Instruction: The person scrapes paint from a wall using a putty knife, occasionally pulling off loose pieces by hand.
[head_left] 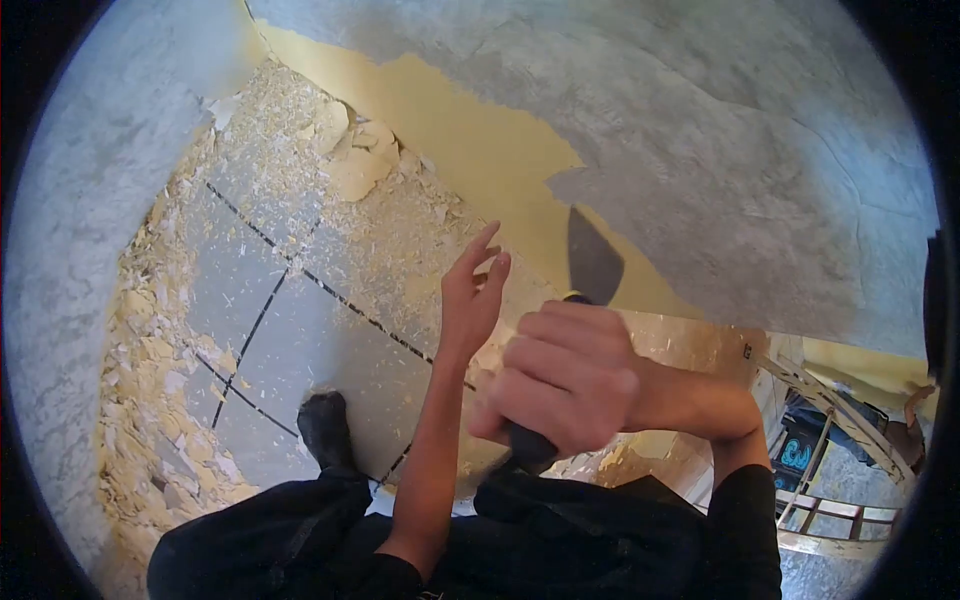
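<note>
Around the dark handle of the scraper [595,260], I have the right hand [570,380] clenched; the flat, flared metal blade rises beyond its knuckles. Left of the scraper, my left hand [473,300] is released, fingers loosely curled. Behind the blade, mottled grey coating [680,190] meets yellow wall [440,110] along a ragged edge. Farther left, thin flakes [150,400] litter a grey floor [300,340]. Well right of the scraper, beside a wooden ladder [850,424], I can't read the blue marking on a black item [796,452].
</note>
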